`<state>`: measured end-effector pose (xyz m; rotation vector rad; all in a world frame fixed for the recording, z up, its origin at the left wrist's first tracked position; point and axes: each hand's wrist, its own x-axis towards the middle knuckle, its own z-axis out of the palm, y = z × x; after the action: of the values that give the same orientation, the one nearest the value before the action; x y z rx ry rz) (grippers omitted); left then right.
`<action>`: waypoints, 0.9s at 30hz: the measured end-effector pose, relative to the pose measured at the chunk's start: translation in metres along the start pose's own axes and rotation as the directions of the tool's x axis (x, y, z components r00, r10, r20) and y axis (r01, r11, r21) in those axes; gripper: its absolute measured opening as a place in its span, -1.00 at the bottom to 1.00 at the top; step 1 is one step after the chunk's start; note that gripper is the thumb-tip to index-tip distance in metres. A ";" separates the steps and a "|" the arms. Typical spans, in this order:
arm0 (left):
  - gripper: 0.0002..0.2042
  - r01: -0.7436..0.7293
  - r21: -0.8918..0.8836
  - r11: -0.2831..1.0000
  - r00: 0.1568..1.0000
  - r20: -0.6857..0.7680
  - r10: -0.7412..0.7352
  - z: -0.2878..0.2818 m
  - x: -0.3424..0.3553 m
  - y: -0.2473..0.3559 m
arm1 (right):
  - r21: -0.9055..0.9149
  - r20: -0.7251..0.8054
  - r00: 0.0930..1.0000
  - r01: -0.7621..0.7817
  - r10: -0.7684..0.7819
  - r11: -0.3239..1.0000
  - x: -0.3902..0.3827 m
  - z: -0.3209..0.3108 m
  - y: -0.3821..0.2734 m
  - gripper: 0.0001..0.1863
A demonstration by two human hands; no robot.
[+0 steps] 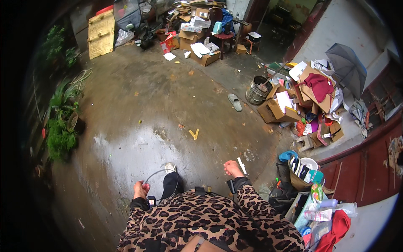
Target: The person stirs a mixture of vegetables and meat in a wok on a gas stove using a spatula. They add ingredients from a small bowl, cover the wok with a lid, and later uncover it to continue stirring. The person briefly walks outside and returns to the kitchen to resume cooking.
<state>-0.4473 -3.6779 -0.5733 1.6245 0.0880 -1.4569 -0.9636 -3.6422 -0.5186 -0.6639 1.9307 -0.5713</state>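
Note:
Near the lower middle, my left hand (140,189) has curled fingers beside a looping dark cable (160,171); I cannot make out whether it grips it. A small dark device (152,201) is at that wrist. Off to the right, my right hand (233,168) hangs with loosely bent fingers and nothing visible in them. A white strip (242,164) lies on the ground just beyond it. One white shoe (170,168) shows below me on the wet concrete (163,101).
Cardboard and paper piles stand ahead (201,54) and right (277,107), near a bucket (256,90), grey slipper (235,102) and umbrella (344,67). Bags and cloths (315,214) crowd my right. Potted plants (63,143) line the left; a yellow board (100,33) leans behind.

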 end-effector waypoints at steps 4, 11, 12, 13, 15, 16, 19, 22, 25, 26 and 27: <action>-0.72 -0.165 0.115 0.980 0.981 0.125 0.150 0.098 0.065 0.081 | 0.129 -0.044 0.998 0.042 -0.036 0.991 0.077 -0.011 0.016 -0.85; -0.87 -0.041 0.102 0.994 0.998 0.042 0.037 0.295 0.168 0.225 | 0.484 -0.323 0.720 -0.432 0.614 0.761 0.113 -0.021 0.023 -0.86; -0.88 -0.056 0.150 0.987 0.997 0.057 0.048 0.318 0.178 0.232 | 0.588 -0.276 0.680 -0.439 0.679 0.679 0.118 -0.019 0.011 -0.87; -0.89 -0.013 0.149 0.989 0.995 0.099 -0.002 0.339 0.186 0.232 | 0.606 -0.268 0.668 -0.444 0.695 0.660 0.125 -0.017 -0.002 -0.89; -0.88 0.061 0.208 0.976 0.983 0.154 -0.094 0.375 0.200 0.224 | 0.654 -0.176 0.667 -0.470 0.724 0.592 0.148 -0.009 -0.031 -0.89; -0.86 0.092 0.293 0.952 0.977 0.157 -0.143 0.392 0.207 0.220 | 0.674 -0.123 0.669 -0.486 0.733 0.556 0.162 -0.008 -0.045 -0.89; -0.84 0.145 0.509 0.849 0.956 0.150 -0.253 0.445 0.235 0.224 | 0.696 -0.132 0.669 -0.462 0.731 0.549 0.220 -0.002 -0.086 -0.89; -0.85 0.059 0.422 0.905 0.972 0.181 -0.148 0.512 0.280 0.267 | 0.708 -0.139 0.687 -0.434 0.713 0.557 0.289 -0.008 -0.133 -0.89; -0.85 -0.051 0.305 0.951 0.986 0.166 -0.001 0.581 0.321 0.318 | 0.666 -0.176 0.795 -0.339 0.581 0.665 0.368 -0.022 -0.208 -0.91; -0.86 -0.090 0.277 0.957 0.984 0.173 0.043 0.602 0.331 0.332 | 0.733 -0.189 0.785 -0.287 0.590 0.617 0.393 -0.028 -0.240 -0.87; -0.86 -0.113 0.262 0.959 0.980 0.188 0.064 0.621 0.339 0.341 | 0.709 -0.234 0.850 -0.184 0.473 0.680 0.412 -0.033 -0.270 -0.81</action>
<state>-0.6093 -4.4461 -0.5785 1.6808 -0.2958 -1.5901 -1.0919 -4.1122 -0.5994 0.3095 1.9500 -1.1505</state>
